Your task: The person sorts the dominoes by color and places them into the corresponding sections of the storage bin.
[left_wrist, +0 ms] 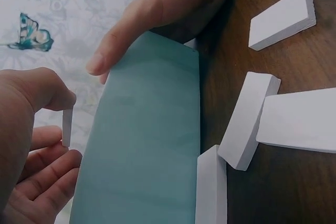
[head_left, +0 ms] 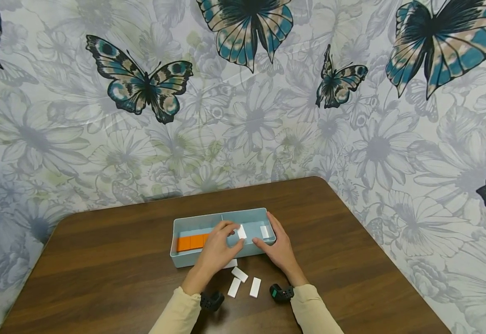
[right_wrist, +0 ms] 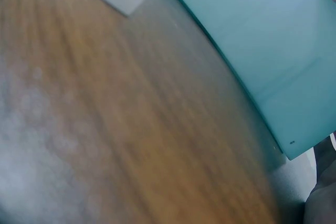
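A light blue plastic box point(head_left: 214, 259) stands on the table, with a row of orange blocks point(head_left: 183, 244) in its left part. Over the box, my left hand point(head_left: 215, 248) pinches a small white block point(left_wrist: 67, 128) between thumb and fingers. My right hand point(head_left: 279, 248) holds the box's right end, thumb at the front rim and fingers round the side. Inside that end is another white block point(head_left: 265, 232). Several loose white blocks point(head_left: 255, 287) lie in front of the box; one point(left_wrist: 211, 187) is right at its front wall.
The brown wooden table point(head_left: 113, 269) reaches back to a wall covering point(head_left: 247, 134) with flowers and butterflies. A thin divider point(head_left: 222, 217) shows at the box's back wall. Both wrists wear black devices, one point(head_left: 281, 293) with a green mark.
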Tool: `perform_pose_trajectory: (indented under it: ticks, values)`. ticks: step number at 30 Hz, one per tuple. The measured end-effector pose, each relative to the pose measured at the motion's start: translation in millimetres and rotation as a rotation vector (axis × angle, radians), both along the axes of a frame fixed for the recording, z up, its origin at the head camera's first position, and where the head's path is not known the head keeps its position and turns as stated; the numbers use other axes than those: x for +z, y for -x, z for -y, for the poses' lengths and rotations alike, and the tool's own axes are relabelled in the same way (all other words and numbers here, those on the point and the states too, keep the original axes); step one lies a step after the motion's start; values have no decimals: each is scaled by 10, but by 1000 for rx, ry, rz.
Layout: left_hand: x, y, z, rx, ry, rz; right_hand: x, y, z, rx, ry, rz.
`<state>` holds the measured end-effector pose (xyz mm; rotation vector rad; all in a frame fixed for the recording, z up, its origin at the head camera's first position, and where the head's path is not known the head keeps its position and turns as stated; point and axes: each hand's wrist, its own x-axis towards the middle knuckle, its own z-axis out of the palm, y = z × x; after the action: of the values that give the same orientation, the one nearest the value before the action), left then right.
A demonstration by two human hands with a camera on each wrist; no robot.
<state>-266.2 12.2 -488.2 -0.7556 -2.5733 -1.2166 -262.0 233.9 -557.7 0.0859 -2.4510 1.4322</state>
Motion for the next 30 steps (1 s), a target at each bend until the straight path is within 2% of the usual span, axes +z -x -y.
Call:
perform_pose_trajectory:
  ticks: [5, 15, 30]
  values:
    - [-9, 45, -43, -13, 30, 24, -20, 2, -18, 19, 9, -19]
    - [-41, 123, -109, -39, 69, 17, -15, 8, -14, 15, 10, -21]
    - [-24, 233, -168, -76, 114, 44, -14, 17, -18, 9, 7, -1]
